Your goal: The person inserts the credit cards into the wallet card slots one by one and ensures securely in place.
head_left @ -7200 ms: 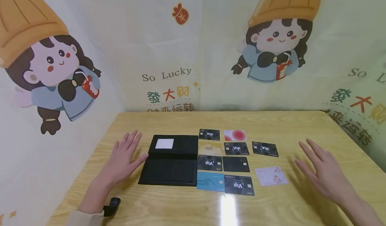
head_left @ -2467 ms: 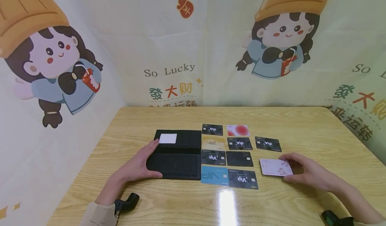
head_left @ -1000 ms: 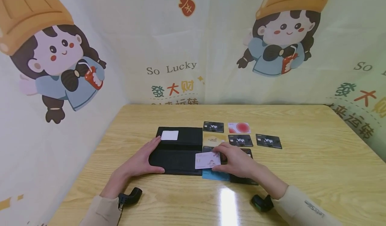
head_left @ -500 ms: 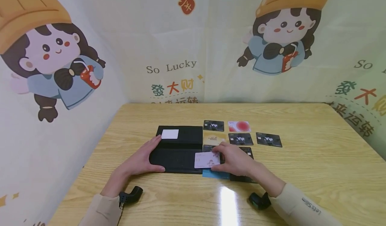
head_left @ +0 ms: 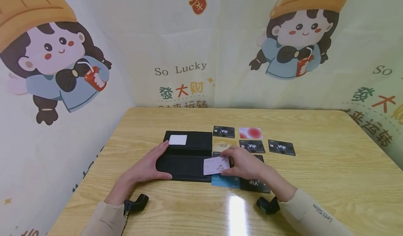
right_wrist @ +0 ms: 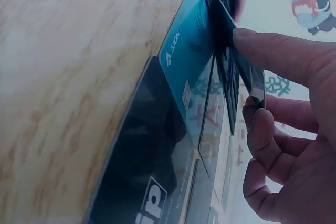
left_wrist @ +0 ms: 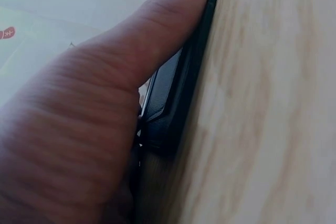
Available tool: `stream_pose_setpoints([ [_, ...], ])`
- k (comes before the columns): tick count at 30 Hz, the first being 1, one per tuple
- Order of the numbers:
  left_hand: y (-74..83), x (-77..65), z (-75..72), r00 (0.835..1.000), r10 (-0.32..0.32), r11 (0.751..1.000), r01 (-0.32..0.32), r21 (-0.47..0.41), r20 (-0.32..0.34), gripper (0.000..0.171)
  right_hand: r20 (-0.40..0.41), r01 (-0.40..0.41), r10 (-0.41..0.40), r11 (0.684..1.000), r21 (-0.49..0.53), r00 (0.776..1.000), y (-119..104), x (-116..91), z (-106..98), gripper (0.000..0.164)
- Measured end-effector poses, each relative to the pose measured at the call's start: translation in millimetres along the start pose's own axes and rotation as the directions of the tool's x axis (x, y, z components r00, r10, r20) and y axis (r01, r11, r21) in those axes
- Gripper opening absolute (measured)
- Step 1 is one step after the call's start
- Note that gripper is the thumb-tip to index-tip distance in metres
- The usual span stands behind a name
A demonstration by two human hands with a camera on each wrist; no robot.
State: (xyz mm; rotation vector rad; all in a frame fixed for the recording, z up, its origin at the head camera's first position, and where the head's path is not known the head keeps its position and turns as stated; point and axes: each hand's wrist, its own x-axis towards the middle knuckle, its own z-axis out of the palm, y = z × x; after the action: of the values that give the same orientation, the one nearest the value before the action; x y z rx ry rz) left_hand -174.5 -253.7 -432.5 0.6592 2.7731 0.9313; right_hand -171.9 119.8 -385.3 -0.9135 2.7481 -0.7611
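A black bifold card wallet (head_left: 182, 167) lies spread flat on the wooden table, a white rectangle (head_left: 177, 139) on its far half. My left hand (head_left: 145, 162) rests on the wallet's left side, thumb laid straight along the near edge and fingers extended toward the far half. Between thumb and fingers my right hand (head_left: 247, 162) pinches a pale pink card (head_left: 213, 166) by its right end. The card's left end overlaps the wallet's near half. In the right wrist view, the held card (right_wrist: 247, 64) tilts beside the wallet, above a teal card (right_wrist: 186, 51).
Several cards lie in rows against the wallet's right side, including a gold card (head_left: 221, 145), a dark Vip card (head_left: 256, 186) and a red-circle card (head_left: 251, 133). Another Vip card (head_left: 281, 147) sits apart at the right. A printed cloth (head_left: 236, 54) hangs behind the table.
My left hand came down onto the wallet. My right hand took the pale pink card from the right and carried it left over the wallet's right edge; over the last second it barely shifted.
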Motion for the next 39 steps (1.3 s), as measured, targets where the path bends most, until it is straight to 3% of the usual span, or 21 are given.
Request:
stream_pose_setpoints([
  [7,-3.1,0.6,1.6,1.0,0.014,1.0,-0.014,0.012,-0.007,0.119,-0.01,-0.002,0.002,1.0,0.022,1.0,-3,3,14,0.05],
  [12,-2.5,0.9,3.1,1.0,0.017,1.0,-0.017,0.009,-0.01,0.119,-0.019,-0.013,0.012,0.999,-0.049,1.0,-9,6,24,0.054],
  [19,-0.6,0.7,3.2,1.0,0.015,1.0,-0.015,0.003,-0.007,0.12,-0.005,-0.021,0.021,0.99,-0.137,1.0,-8,0,19,0.06],
  [26,-1.6,0.6,1.7,1.0,0.022,1.0,-0.022,0.013,-0.007,0.119,-0.002,-0.044,0.044,0.99,-0.137,0.999,-2,-2,15,0.056],
  [39,-2.0,-0.7,2.6,1.0,0.014,1.0,-0.014,0.011,-0.013,0.118,-0.023,0.005,-0.008,0.99,-0.144,1.0,-10,4,21,0.047],
])
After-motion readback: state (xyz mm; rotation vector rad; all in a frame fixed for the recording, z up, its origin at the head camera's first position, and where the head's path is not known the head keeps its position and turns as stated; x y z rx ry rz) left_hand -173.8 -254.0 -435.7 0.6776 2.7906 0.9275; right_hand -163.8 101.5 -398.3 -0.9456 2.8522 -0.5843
